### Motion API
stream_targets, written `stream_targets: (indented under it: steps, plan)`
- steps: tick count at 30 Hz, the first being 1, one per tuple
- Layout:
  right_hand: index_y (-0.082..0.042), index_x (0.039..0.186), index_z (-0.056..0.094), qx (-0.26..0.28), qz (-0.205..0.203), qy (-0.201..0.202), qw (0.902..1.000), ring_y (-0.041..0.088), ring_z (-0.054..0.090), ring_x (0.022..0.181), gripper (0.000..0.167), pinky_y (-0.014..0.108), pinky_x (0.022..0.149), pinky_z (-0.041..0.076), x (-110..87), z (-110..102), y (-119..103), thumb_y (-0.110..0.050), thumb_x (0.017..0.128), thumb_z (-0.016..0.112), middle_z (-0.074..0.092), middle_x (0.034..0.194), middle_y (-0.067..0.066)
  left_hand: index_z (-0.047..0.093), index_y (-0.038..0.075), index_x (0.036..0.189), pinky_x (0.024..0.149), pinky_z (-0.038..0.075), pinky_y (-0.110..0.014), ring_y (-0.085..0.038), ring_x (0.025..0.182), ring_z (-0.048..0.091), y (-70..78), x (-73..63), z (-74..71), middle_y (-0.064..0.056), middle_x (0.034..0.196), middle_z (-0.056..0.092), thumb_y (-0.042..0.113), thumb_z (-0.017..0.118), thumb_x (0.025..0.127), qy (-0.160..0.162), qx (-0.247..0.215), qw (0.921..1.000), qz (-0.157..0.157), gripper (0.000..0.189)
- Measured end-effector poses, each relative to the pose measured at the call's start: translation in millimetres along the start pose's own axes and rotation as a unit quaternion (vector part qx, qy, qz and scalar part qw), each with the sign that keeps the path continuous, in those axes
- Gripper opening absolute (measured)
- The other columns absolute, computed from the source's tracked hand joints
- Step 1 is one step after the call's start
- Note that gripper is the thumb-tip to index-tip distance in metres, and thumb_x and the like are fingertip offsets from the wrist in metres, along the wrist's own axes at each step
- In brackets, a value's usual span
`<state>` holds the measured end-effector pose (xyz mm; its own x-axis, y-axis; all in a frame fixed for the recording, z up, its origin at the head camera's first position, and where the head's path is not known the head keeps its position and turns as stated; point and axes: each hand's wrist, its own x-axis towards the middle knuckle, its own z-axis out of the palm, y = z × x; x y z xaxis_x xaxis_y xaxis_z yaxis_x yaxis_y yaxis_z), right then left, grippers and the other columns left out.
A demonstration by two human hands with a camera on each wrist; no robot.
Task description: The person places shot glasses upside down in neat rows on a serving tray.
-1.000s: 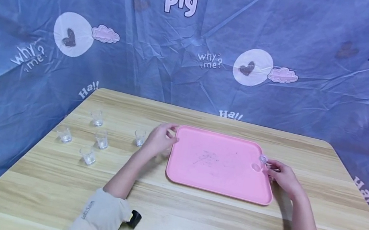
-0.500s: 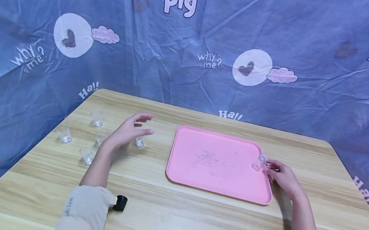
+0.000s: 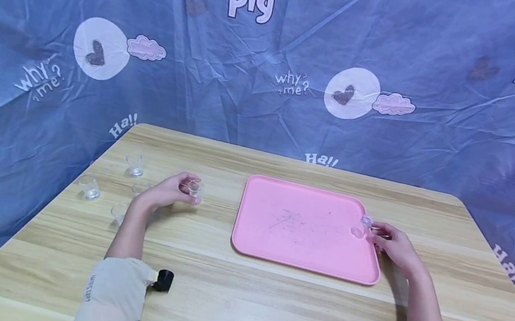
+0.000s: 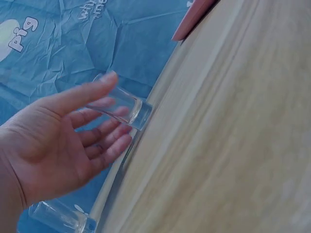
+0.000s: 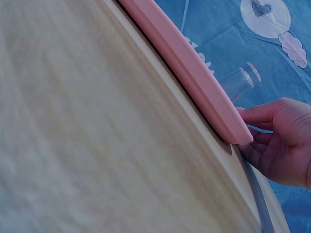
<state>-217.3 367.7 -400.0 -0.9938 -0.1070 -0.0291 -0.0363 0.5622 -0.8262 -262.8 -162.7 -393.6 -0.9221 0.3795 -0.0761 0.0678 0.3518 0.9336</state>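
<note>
In the head view my left hand holds a clear shot glass left of the pink tray. The left wrist view has the thumb on the near side of this glass and the fingers behind it; its thick base is at the tabletop. My right hand grips the tray's right edge, thumb and fingers on either side of the rim. Close to those fingers, another shot glass stands upside down on the tray.
Several more shot glasses stand upright on the table's left side, among them one at the far left and one behind. Two are partly hidden by my left arm. A blue printed cloth hangs behind the wooden table.
My left hand has let go of the tray's left edge, moved left and taken hold of the nearest shot glass. The right hand, the tray and the upturned glass have stayed put.
</note>
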Motion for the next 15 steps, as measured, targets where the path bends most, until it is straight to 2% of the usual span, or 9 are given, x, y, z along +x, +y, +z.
stream_targets:
  steps: [5, 9, 15]
  plan:
    - [0.019, 0.127, 0.035, 0.009, 0.003, -0.001, 1.0000, 0.007, 0.050, 0.071, 0.043, 0.021, 0.060, 0.045, -0.3, 0.2, 0.4, -0.003, 0.092, 0.049, 0.052, 0.101, 0.022, 0.043, -0.010, 0.123, 0.083, 0.042, -0.033, -0.026, 0.094, 0.050, -1.8, -2.8, 2.1, -0.018, 0.103, 0.053, 0.001, 0.069, 0.078, -0.002, 0.018, 0.9996, -0.023, 0.053]
    - [0.019, 0.127, 0.035, 0.003, 0.003, -0.001, 1.0000, 0.008, 0.050, 0.071, 0.043, 0.021, 0.060, 0.045, 0.2, 0.2, -0.1, -0.003, 0.092, 0.049, 0.051, 0.102, 0.024, 0.048, -0.010, 0.118, 0.077, 0.042, -0.030, -0.022, 0.087, 0.050, -6.5, -0.3, 3.5, -0.014, 0.095, 0.054, -0.001, 0.069, 0.076, 0.003, 0.030, 0.9993, -0.022, 0.048]
    - [0.018, 0.127, 0.035, 0.006, 0.004, -0.002, 1.0000, 0.009, 0.050, 0.069, 0.043, 0.022, 0.059, 0.044, 0.6, -0.1, 0.2, -0.003, 0.092, 0.049, 0.051, 0.100, 0.022, 0.052, -0.011, 0.115, 0.073, 0.042, -0.029, -0.019, 0.080, 0.049, -10.2, 3.5, 7.7, -0.010, 0.087, 0.054, -0.003, 0.069, 0.075, 0.033, 0.056, 0.9978, -0.015, 0.044]
